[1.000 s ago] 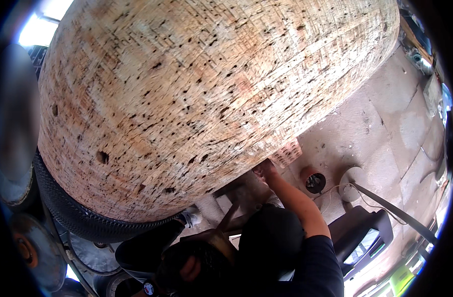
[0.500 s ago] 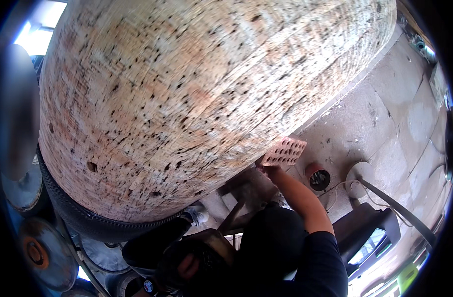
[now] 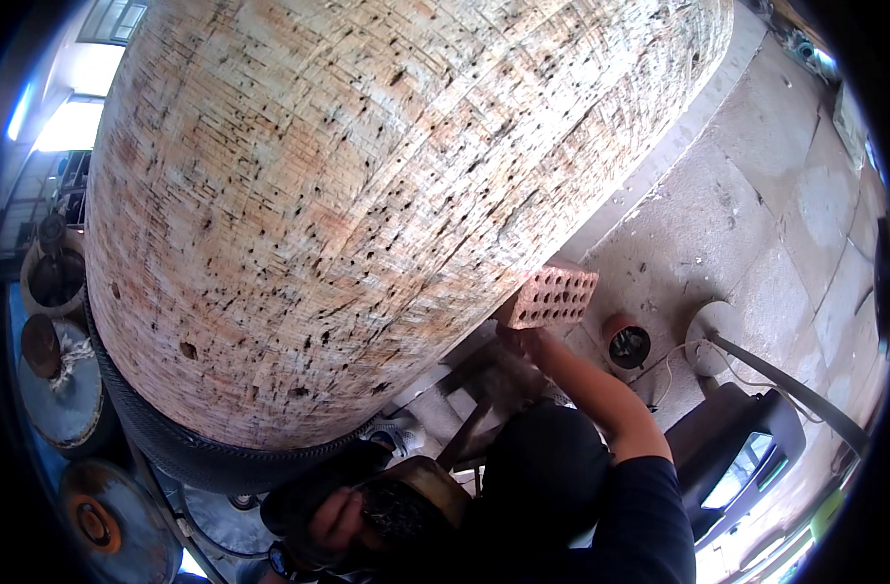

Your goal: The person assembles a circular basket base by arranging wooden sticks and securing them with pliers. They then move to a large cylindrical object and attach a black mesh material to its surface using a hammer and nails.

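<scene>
A huge rounded body (image 3: 386, 204) with a cream and brown, scored and pitted surface fills most of the view. Its lower left edge carries a black ribbed band (image 3: 211, 456). My right hand (image 3: 525, 343) reaches in under its lower side, at the near corner of a red perforated brick (image 3: 556, 298). The fingers are dark and partly hidden, so their grip on the brick does not show. My left hand (image 3: 338, 518), blurred and in shadow, is low in the view beside a dark object with a tan edge (image 3: 445, 489); what it holds cannot be made out.
A red can (image 3: 626, 343) stands on the paved floor (image 3: 698, 219), right of the brick. Beyond it are a round base with a slanting pole (image 3: 715, 331) and a loose cable. Rusty metal drums (image 3: 96, 516) crowd the left. A black rounded shape (image 3: 547, 467) covers the lower middle.
The view has shifted slightly, showing more of the drums on the left and more of the brick's side. My left hand has moved left; my right hand stays beside the brick.
</scene>
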`<action>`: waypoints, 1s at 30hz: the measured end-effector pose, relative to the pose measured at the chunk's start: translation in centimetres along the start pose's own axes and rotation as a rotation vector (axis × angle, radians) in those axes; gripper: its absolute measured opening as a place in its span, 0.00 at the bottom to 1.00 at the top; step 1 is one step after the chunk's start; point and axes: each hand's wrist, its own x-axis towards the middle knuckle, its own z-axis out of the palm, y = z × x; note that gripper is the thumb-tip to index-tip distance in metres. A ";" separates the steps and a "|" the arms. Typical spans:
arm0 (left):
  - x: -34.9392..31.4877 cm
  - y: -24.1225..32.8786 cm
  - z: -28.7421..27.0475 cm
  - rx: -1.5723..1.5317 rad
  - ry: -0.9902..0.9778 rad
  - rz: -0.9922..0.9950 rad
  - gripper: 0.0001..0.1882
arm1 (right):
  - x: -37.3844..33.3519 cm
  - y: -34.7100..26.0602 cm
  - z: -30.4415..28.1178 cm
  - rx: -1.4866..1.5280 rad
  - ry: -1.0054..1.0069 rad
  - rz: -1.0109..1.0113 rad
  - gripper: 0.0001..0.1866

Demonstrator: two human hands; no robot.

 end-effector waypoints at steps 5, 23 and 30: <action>1.9 -2.3 -1.1 0.311 0.387 -0.140 0.13 | -1.7 -3.2 -9.5 -0.045 0.359 -0.025 0.23; 1.1 -7.7 -2.1 0.487 0.647 -0.531 0.23 | -1.9 0.6 -19.8 0.207 0.298 0.746 0.63; 0.2 -10.2 -0.7 0.433 0.672 -0.609 0.24 | -1.8 0.6 -19.6 0.235 0.365 0.746 0.63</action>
